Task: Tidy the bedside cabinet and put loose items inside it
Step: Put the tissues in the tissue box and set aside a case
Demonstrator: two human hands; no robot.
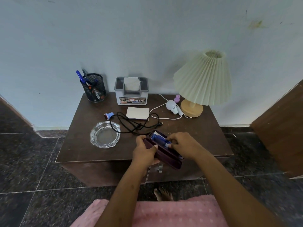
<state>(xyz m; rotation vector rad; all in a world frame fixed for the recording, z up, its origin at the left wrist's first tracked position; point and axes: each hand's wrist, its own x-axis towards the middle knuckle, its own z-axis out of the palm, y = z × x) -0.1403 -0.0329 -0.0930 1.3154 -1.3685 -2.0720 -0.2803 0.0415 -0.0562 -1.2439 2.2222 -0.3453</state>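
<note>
Steadying maroon case (165, 157) open above bedside cabinet (91, 145) front edge: left hand (144, 151) is gripping its near side, right hand (183, 145) is pinching blue item (155, 138) inside. Judged: contents are needing flat seating before closing.

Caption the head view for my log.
The left hand holds an open dark case while the right hand pinches a blue item inside, over the bedside cabinet.

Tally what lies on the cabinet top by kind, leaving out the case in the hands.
Cables: 2
Lamp: 1
Bulb: 1
Ashtray: 1
Pen holder: 1
Tissue box: 1
White box: 1
Small caps: 2
Total: 10
</note>
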